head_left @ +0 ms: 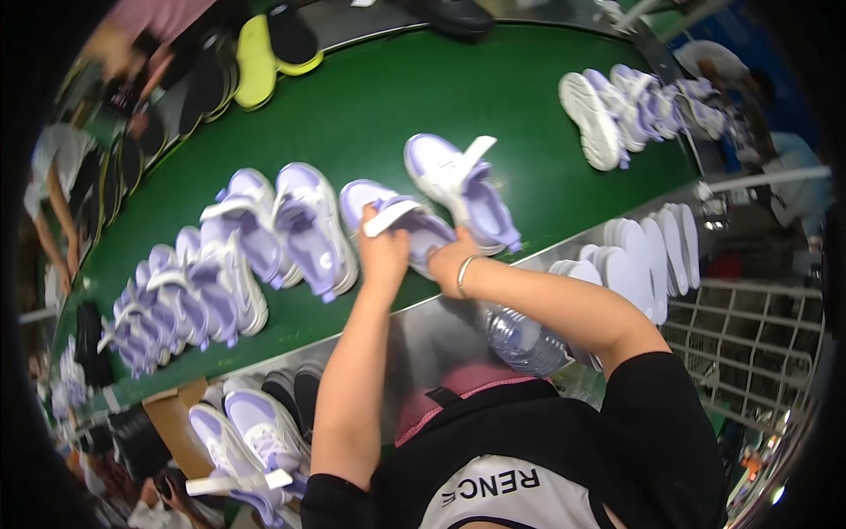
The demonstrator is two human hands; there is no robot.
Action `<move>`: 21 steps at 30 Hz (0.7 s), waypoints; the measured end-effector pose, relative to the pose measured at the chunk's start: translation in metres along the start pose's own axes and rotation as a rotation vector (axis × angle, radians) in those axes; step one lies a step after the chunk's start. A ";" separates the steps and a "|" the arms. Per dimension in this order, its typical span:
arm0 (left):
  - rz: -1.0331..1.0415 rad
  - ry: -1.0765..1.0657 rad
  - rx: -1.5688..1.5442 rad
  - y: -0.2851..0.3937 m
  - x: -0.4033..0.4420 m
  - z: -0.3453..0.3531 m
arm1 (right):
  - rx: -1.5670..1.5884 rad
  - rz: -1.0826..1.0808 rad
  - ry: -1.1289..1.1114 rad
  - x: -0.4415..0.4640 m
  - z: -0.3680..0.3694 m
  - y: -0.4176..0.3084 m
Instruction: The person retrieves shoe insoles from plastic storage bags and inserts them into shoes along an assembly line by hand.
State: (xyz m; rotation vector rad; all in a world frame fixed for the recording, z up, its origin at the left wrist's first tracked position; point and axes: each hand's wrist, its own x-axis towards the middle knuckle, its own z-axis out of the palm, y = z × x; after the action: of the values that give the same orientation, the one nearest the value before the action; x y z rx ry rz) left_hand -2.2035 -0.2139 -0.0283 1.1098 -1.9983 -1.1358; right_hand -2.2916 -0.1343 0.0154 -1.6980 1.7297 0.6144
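Note:
A white and lilac shoe [421, 231] is between my two hands at the near edge of the green table. My left hand [384, 249] is closed on its left side, by the white strap. My right hand [449, 263], with a bracelet at the wrist, grips its heel end. Just beyond it and to the right lies another lilac shoe [458, 189] with its strap raised. To the left stands a lilac shoe [313, 231], beside a long row of similar shoes [189, 295].
White insoles [630, 256] and a plastic bottle [520, 339] are at the right near edge. More shoes [608, 115] stand at the far right of the green table [370, 106]. Dark and yellow-green soles [256, 62] line the far left edge, with people beyond.

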 end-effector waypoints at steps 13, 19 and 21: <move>0.526 0.281 0.438 0.087 0.030 -0.007 | 0.351 0.727 0.867 -0.225 0.158 0.133; 0.369 -0.238 0.429 0.078 0.043 0.074 | 0.605 0.901 0.671 -0.247 0.186 0.136; 0.182 -0.244 0.255 0.073 0.047 0.076 | 0.557 0.946 0.705 -0.249 0.192 0.136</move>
State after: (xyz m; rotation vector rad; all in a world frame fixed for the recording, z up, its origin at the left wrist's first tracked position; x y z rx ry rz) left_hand -2.3141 -0.2036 0.0043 0.9199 -2.4334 -0.9801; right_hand -2.4127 0.1849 0.0464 -0.6447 2.8658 -0.1703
